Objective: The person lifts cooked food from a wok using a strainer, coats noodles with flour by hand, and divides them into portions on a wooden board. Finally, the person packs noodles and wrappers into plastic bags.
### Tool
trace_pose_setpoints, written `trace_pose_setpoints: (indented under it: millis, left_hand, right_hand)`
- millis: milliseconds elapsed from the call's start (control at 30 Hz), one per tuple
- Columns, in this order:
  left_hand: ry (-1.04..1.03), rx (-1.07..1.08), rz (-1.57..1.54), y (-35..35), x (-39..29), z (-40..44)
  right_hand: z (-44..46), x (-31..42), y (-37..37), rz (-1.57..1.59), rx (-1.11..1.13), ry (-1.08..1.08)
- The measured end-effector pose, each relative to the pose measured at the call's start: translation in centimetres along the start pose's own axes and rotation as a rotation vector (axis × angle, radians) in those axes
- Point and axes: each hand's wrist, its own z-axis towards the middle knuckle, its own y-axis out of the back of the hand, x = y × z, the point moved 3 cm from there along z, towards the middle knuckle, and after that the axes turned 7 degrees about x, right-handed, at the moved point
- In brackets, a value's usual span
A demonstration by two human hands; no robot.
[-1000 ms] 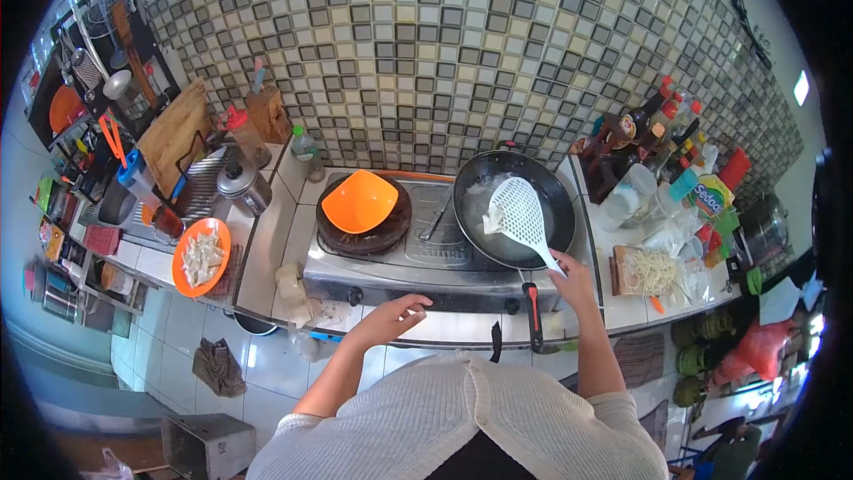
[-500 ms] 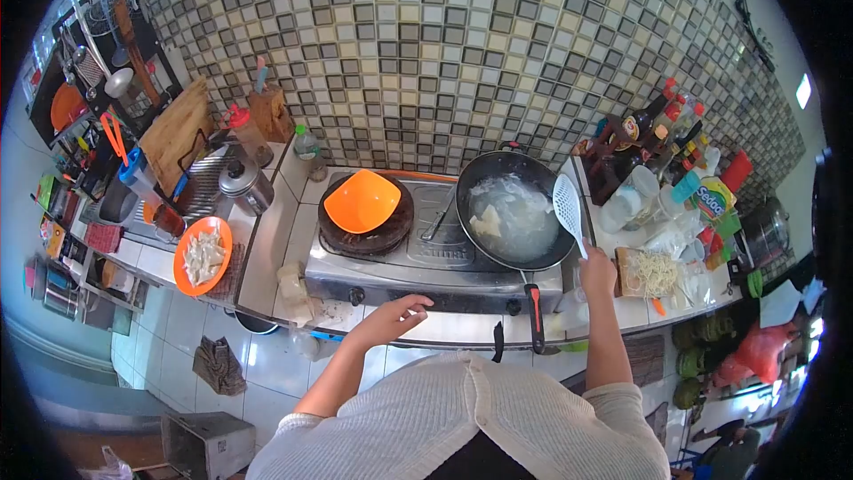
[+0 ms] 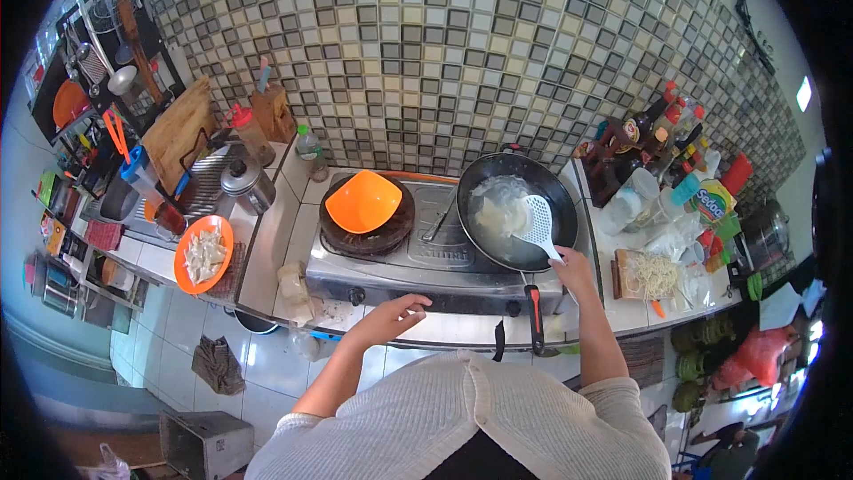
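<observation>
My right hand (image 3: 573, 268) grips the handle of a white slotted spatula (image 3: 537, 221). The spatula's head dips into cloudy liquid in a black wok (image 3: 566, 204) on the right burner, beside pale, soft food (image 3: 498, 213). My left hand (image 3: 391, 317) hangs empty in front of the stove's front edge, its fingers loosely curled and apart. On the left burner an orange bowl (image 3: 363, 201) rests on a dark round board. The wok's black and red handle (image 3: 534, 318) points toward me, between my hands.
At the left stand an orange plate (image 3: 203, 255) of whitish pieces and a metal pitcher (image 3: 247, 182). A board with shredded food (image 3: 651, 275), plastic containers (image 3: 631, 198) and bottles crowd the right counter. A block of something pale (image 3: 295, 292) lies by the stove's left corner.
The spatula went from over the wok to its right rim, then back left and down into the liquid, my right hand moving with it. My left hand stayed put.
</observation>
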Motion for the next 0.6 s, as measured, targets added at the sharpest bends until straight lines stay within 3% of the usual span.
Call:
trace_pose_setpoints:
  millis: [267, 600]
  left_hand:
    - [0.018, 0.016, -0.02, -0.2, -0.2, 0.1]
    - [0.02, 0.034, 0.009, -0.2, -0.4, 0.4]
  right_hand:
    - [-1.6, 0.6, 0.8, 0.229, 0.037, 0.034]
    - [-2.5, -0.2, 1.4, 0.183, -0.05, 0.089]
